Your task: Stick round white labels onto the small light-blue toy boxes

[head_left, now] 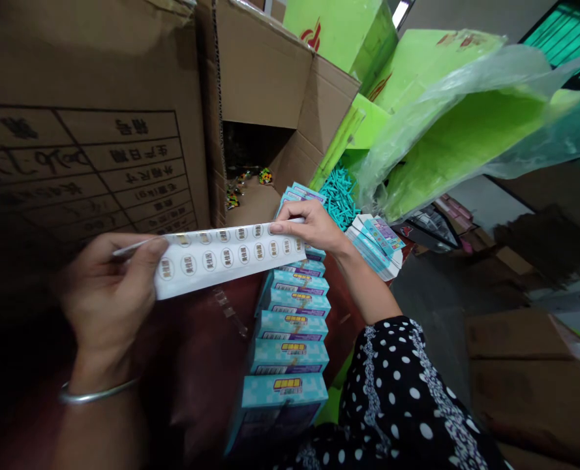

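A white sheet of round stickers (235,251) is stretched between my two hands, with two rows of printed circles facing up. My left hand (116,281) pinches its left end, thumb on top. The right end is pinched by my right hand (306,225), its thumb lying along the upper edge. Beneath the sheet's right part runs a row of light-blue and purple small boxes (292,356), standing close together toward me. The sheet hides part of this row.
Behind stands an open cardboard box (270,85) with small colourful pieces inside. Teal sticks (339,196) lie beside a stack of printed cards (375,245). A plastic bag (466,130) lines a green box at right. A large printed carton (89,130) stands at left.
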Demonstrator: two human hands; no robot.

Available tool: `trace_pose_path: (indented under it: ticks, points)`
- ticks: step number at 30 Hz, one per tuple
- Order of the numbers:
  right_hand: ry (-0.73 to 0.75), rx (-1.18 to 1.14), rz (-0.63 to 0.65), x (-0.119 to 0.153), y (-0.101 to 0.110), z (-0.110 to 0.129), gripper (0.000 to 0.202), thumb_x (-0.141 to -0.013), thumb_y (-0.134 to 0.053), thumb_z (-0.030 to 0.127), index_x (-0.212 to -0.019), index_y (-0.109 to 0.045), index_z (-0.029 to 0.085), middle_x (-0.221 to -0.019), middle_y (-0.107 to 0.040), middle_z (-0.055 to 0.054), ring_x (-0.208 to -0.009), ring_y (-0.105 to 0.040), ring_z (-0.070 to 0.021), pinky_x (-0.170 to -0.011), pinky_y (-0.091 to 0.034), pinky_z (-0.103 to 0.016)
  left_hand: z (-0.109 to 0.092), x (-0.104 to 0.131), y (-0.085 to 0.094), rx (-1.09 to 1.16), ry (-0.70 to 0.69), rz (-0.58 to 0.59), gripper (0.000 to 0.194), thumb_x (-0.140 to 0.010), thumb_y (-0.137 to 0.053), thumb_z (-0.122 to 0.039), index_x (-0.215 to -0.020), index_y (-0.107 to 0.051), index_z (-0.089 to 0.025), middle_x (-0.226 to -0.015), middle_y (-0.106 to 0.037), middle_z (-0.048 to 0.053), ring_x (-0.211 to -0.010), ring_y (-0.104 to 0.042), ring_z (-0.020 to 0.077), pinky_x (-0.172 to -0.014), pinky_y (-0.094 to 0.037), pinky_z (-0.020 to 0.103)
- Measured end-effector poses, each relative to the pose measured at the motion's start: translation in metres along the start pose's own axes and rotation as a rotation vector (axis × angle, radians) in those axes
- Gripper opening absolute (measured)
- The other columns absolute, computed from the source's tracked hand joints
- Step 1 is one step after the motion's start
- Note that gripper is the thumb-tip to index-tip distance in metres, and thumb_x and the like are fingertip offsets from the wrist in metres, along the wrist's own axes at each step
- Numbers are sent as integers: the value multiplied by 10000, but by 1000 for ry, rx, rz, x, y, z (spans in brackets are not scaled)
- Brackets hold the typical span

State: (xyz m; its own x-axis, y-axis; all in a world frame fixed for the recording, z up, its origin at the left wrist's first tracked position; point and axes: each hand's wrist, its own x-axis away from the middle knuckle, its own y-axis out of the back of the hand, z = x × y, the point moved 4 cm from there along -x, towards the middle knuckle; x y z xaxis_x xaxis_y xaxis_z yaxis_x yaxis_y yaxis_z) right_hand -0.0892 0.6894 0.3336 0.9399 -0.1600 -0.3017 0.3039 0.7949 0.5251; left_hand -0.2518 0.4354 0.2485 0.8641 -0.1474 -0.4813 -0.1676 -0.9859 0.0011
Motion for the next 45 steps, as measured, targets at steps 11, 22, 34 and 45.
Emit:
trace_pose_path:
  ticks: [11,22,34,45]
  points:
    - [303,196,-70,2,-1,20,384,-992,-784,566,-825,-783,221,-936,-802,-22,-946,-722,-171,-945,-554,-376,3,-2,-3,-10,160,44,409,-713,-813,-549,-873,-811,-172,-760,-763,37,-632,-644,147,-571,-482,251]
    - [-77,100,-662,-38,142,-108,416,-920,-800,591,-868,-693,192,-920,-754,-62,-862,-698,-172,-858,-589,-326,16,-16,10,-300,275,8,486,-665,-722,-592,-905,-795,-176,-815,-749,64,-678,-620,198,-623,-447,319]
    - [-407,449,-631,-56,179,-196,210,-831,-757,261,-683,-619,203,-762,-710,-36,-772,-633,-188,-844,-526,-331,9,-20,10,-372,337,-1,384,-669,-706,-524,-863,-752,-195,-783,-686,28,-681,-583,197,-676,-432,346]
    - [-423,521,-607,-52,171,-207,186,-850,-736,295,-724,-627,214,-800,-733,-41,-786,-639,-197,-846,-530,-335,2,-21,9,-361,368,5,297,-671,-700,-480,-799,-702,-212,-772,-673,33,-671,-551,193,-671,-418,342]
